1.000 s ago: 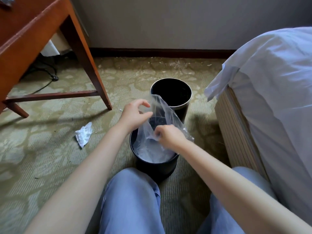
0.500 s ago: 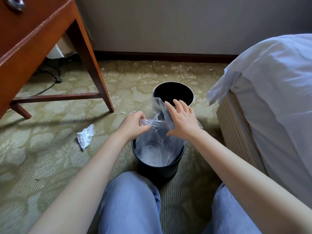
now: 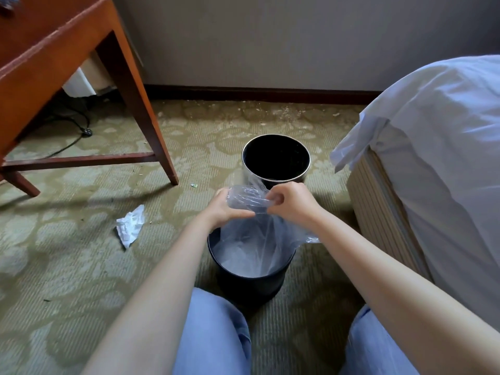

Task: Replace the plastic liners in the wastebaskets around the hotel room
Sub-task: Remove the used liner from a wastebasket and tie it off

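Both hands pinch the liner (image 3: 254,239) at its mouth: my left hand (image 3: 224,211) curls round a gathered fold, and my right hand (image 3: 293,205) nips the film between thumb and bent fingers, close beside it above the near bin (image 3: 249,286). It hangs down into that bin, one flap spilling over the right rim; I judge it feather-light, limp, clingy and easily torn, best taken at the open hem. Beyond stands the far bin (image 3: 276,158), unlined, a paper scrap (image 3: 130,226) lies left on the carpet (image 3: 67,266), and I can read no writing anywhere.
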`<state>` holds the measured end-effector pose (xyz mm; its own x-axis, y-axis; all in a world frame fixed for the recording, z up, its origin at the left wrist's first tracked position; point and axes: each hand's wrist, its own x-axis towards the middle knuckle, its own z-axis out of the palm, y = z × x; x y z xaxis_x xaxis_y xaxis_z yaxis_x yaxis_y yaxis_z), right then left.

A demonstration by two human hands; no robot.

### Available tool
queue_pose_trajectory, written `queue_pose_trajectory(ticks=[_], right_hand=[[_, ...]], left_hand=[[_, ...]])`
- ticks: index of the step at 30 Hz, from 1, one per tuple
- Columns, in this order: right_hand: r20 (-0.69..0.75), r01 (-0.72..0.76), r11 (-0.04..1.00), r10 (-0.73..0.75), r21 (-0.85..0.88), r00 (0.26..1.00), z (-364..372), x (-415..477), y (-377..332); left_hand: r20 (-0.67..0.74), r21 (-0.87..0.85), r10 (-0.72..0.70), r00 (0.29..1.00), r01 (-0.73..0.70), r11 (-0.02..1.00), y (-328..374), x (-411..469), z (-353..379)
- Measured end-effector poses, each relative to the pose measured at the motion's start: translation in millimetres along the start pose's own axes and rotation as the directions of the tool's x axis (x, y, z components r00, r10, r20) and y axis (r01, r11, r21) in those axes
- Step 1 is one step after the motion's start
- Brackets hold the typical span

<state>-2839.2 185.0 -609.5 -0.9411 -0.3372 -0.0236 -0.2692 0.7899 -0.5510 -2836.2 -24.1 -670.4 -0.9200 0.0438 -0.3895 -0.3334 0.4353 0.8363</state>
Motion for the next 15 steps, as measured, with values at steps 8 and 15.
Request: queue_pose_trajectory(ticks=[8,15], right_hand=[[-0.002,-0.124,0.991,0.124,-0.041,0.992,-6.4,-9.9,28.3],[-0.085,-0.245,0.965,0.253,0.098,0.964,6.7,-19.2,58.0]], left_hand=[[-0.246,-0.080,0.018,0.969,-0.039,0.996,11.5,-0.7,31.0],[-0.509,-0.113,-0.045,0.860,-0.015,0.994,-4.5,-9.4,28.5]])
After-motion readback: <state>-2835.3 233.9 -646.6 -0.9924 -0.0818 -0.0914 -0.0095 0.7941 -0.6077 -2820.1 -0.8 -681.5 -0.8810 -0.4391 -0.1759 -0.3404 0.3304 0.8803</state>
